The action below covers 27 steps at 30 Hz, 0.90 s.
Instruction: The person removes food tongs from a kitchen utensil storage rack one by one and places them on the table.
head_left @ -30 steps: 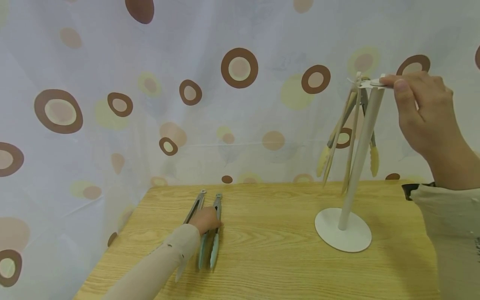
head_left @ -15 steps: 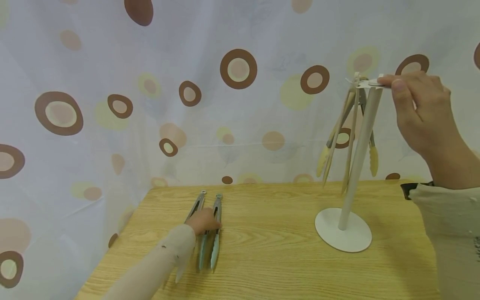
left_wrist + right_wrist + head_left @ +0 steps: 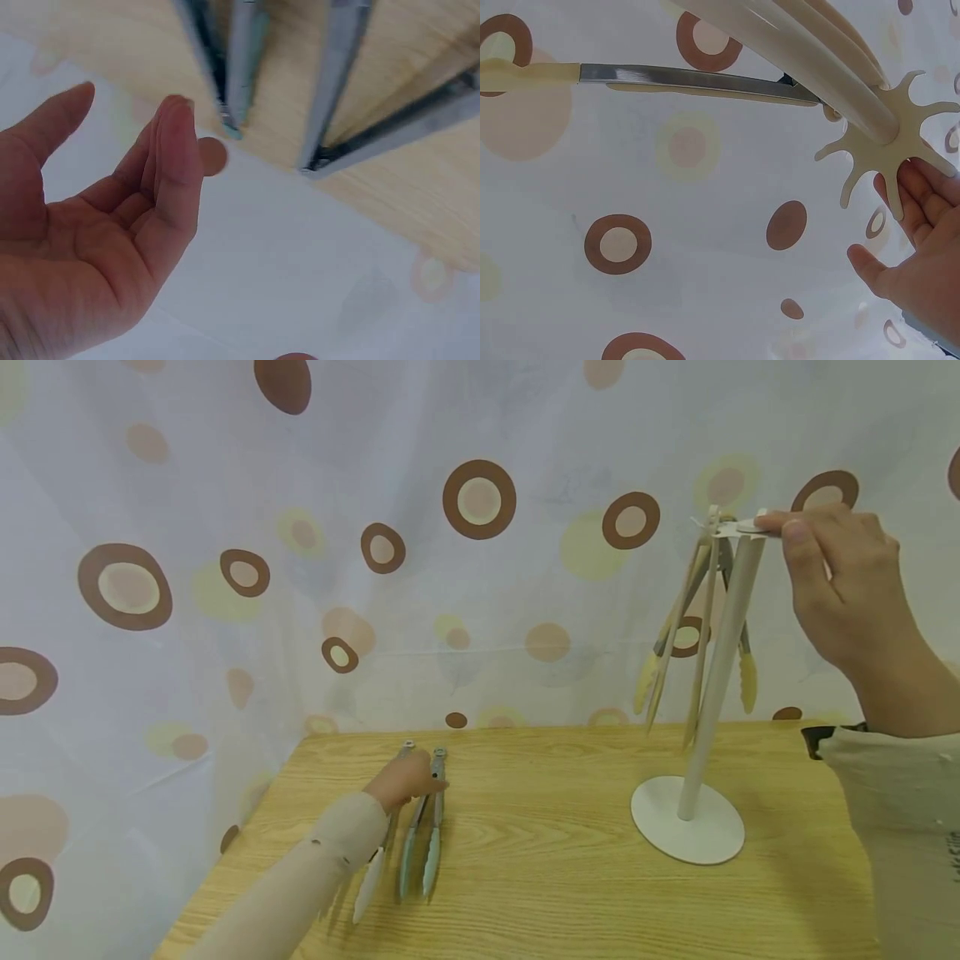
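My left hand hovers over the handle ends of two pairs of metal tongs on the table. One pair has teal tips, the other white tips. In the left wrist view the hand's thumb and fingers stand apart, and its palm holds nothing. My right hand touches the top of a white utensil stand. From the right wrist view, its fingers rest behind the stand's hook plate, while the thumb stays off it. Yellow-tipped tongs hang from the hooks.
Beige long-handled utensils also hang on the stand, partly overlapping the tongs. The stand's round base rests on the wooden table. A patterned curtain closes off the back and left side.
My left hand has moved up along the tongs toward their handle ends, so more of the white-tipped pair shows. Both pairs still lie on the table. The right hand has barely moved.
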Available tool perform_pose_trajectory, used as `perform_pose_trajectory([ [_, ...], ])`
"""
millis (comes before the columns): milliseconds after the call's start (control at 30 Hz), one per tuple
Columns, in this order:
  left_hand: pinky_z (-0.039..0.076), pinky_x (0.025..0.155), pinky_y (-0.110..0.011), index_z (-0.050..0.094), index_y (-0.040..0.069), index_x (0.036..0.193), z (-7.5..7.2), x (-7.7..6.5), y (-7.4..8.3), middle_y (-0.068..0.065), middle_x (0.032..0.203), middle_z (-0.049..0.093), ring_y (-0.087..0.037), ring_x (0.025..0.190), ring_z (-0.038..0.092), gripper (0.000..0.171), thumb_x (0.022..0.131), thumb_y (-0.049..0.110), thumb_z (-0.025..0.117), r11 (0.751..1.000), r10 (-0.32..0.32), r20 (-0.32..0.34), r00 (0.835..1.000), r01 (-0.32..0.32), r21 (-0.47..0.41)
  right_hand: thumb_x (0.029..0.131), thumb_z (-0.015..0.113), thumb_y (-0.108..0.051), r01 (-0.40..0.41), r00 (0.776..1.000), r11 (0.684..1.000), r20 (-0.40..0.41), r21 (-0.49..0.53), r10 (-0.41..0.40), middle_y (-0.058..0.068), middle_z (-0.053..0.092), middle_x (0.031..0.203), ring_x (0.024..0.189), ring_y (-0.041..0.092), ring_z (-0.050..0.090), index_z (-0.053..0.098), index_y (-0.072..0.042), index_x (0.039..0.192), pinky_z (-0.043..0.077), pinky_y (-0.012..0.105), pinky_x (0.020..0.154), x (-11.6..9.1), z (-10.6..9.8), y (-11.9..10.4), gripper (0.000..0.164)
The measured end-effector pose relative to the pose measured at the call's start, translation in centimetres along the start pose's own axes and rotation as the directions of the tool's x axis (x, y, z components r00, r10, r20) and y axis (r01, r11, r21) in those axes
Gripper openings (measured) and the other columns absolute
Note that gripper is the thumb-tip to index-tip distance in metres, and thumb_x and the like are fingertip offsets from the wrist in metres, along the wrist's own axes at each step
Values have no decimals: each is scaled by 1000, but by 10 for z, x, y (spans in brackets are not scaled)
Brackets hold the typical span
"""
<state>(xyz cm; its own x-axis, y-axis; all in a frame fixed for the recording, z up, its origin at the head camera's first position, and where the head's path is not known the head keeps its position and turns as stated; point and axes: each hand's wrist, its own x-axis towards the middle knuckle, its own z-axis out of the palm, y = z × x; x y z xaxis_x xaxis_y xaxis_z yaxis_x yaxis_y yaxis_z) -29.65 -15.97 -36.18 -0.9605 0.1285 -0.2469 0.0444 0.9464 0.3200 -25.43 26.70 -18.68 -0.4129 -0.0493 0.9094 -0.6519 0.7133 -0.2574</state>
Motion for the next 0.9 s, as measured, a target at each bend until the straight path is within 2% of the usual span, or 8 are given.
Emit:
perform_pose_trajectory([
  [33, 39, 53, -27, 56, 3, 80, -1, -2, 4, -1, 58, 44, -12, 45, 37, 28, 95, 26, 63, 999, 33, -27, 999, -32, 32, 106, 37, -23, -6, 1000, 1000, 4, -1, 6, -43, 40, 105, 101, -14, 31, 64, 2, 118, 21, 34, 94, 0, 0, 0, 40],
  [167, 37, 51, -25, 51, 6, 60, 0, -2, 25, 1, 51, 42, -11, 43, 36, 43, 96, 27, 60, 987, 130, -126, 983, -116, 113, 106, 36, -24, -22, 1000, 1000, 12, -4, 22, -43, 40, 105, 102, -11, 29, 64, 1, 119, 21, 37, 95, 0, 2, -1, 40],
  [267, 30, 45, -23, 54, 4, 62, 1, -3, 42, 1, 51, 41, -9, 42, 31, 39, 96, 23, 62, 984, 179, -211, 961, -172, 51, 106, 36, -25, -14, 1000, 1000, 10, -10, 14, -42, 39, 106, 102, -5, 32, 64, 1, 119, 21, 40, 94, 0, 2, 0, 40],
  [367, 35, 45, -22, 62, -4, 89, 4, -4, 57, -3, 64, 53, -10, 46, 39, 25, 96, 20, 61, 970, 230, -300, 926, -242, -4, 106, 36, -26, 1, 1000, 1000, 5, -19, -1, -43, 38, 107, 102, -4, 32, 64, 1, 119, 22, 41, 94, 0, 2, 1, 41],
  [433, 39, 47, -24, 59, -5, 110, 7, -4, 68, -6, 71, 58, -11, 49, 45, 29, 97, 21, 60, 962, 238, -342, 909, -270, -48, 106, 36, -26, 4, 1000, 1000, 0, -21, -4, -44, 38, 107, 101, -9, 29, 64, 1, 119, 22, 39, 93, 0, 2, 1, 41],
  [600, 44, 50, -24, 54, -4, 121, 13, 1, 97, -9, 85, 60, -14, 58, 54, 35, 98, 23, 57, 920, 242, -446, 861, -350, -176, 106, 36, -24, -2, 1000, 1000, -3, -13, 2, -44, 39, 107, 101, -13, 30, 64, 2, 119, 21, 37, 94, 0, 2, 0, 40],
  [700, 48, 60, -25, 54, -2, 121, 19, 3, 115, -13, 97, 60, -17, 71, 57, 34, 98, 23, 58, 886, 250, -523, 815, -411, -216, 105, 37, -21, -15, 1000, 1000, -6, -8, 15, -43, 40, 107, 100, -13, 30, 64, 2, 119, 21, 38, 95, -1, 1, -1, 38],
  [900, 46, 66, -19, 54, -2, 118, 31, 9, 150, -11, 96, 58, -18, 81, 56, 32, 97, 21, 60, 832, 336, -672, 659, -542, -115, 105, 37, -20, -28, 1000, 1000, -4, -9, 28, -43, 40, 106, 102, -13, 28, 64, 2, 119, 20, 40, 96, -1, 1, -4, 38],
])
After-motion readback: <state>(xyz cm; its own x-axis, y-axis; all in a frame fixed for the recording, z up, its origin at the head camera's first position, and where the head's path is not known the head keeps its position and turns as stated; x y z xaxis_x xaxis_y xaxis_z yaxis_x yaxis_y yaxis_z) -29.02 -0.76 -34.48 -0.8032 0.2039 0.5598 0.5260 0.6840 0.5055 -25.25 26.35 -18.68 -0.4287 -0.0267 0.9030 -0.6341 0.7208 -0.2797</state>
